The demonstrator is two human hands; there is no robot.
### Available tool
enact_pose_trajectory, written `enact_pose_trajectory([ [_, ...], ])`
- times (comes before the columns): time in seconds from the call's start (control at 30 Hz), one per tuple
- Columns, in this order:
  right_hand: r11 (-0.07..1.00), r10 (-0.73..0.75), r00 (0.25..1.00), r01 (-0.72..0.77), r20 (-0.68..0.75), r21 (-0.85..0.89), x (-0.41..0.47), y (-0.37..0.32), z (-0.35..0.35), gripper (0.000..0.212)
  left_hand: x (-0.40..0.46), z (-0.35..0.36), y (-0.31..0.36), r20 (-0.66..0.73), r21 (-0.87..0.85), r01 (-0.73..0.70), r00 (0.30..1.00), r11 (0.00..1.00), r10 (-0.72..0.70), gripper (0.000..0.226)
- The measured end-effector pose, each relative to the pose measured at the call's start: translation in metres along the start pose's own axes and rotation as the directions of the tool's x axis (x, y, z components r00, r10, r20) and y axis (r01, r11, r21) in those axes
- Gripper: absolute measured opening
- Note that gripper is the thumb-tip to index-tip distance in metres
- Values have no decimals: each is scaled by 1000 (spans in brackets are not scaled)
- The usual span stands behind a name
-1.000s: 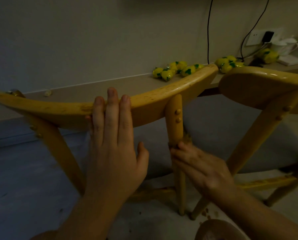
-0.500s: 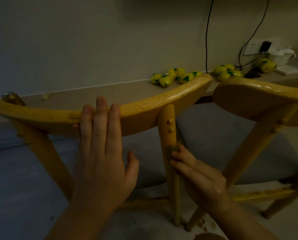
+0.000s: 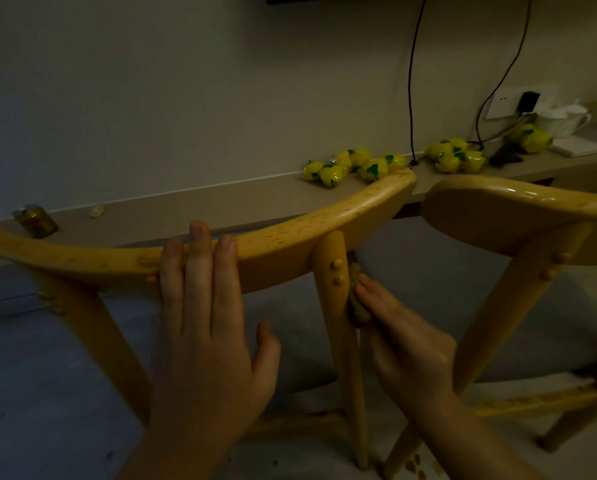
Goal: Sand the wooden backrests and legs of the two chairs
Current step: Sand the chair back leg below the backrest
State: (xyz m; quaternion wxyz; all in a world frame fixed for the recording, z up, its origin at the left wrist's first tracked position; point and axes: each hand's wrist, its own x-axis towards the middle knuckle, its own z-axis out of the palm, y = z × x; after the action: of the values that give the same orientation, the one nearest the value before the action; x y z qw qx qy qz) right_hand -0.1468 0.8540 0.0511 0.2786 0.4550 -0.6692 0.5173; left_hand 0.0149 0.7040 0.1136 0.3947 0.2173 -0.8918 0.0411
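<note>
**Sandpaper pressed to the rear leg of the near chair**

The curved pale-wood backrest [image 3: 290, 233] of the near chair runs across the middle of the view, and everything else is placed from it. The left hand [image 3: 207, 341] lies flat against its front face, fingers straight and together with the tips reaching over the top edge, thumb spread to the side; it grasps nothing. Below the backrest's right part, a round pale-wood rear leg [image 3: 342, 341] with two wooden plugs drops toward the floor. The right hand [image 3: 404, 344] is at that leg's right side, just under the backrest, its fingers pressing a small brownish piece of sandpaper [image 3: 357, 299] against the wood; whether the thumb closes round the paper cannot be told. A second splayed leg [image 3: 92, 341] stands under the backrest's left part. To the right of the backrest, near its end but apart, is the rounded wooden backrest of the second chair [image 3: 518, 209]. Behind the backrest, a long beige shelf [image 3: 203, 202] runs along the wall, carrying yellow-and-green wrapped sweets [image 3: 355, 164] and, far left, a small brass-coloured tin [image 3: 35, 221].
</note>
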Motion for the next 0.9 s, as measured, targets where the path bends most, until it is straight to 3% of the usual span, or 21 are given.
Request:
enact_pose_trajectory([
  [0.17,996,-22,987,36,-159,87,18,-13,13,32,2,-2,3,31,-9,22,999,1000,-21,102],
  [0.4,989,139,985,-143,101,40,-52,18,1,33,-1,1,0,3,-13,2,1000,1000,-2,102],
  [0.6,970,184,982,-174,-44,173,-31,1,14,34,2,1,1,-11,-19,10,1000,1000,-10,100],
  [0.77,955,272,961,-275,40,115,-61,6,7,37,2,-1,3,-16,-6,17,1000,1000,-17,98],
  [0.9,971,216,975,-220,50,93,-45,-1,1,31,2,-1,3,-22,-9,12,1000,1000,-12,98],
])
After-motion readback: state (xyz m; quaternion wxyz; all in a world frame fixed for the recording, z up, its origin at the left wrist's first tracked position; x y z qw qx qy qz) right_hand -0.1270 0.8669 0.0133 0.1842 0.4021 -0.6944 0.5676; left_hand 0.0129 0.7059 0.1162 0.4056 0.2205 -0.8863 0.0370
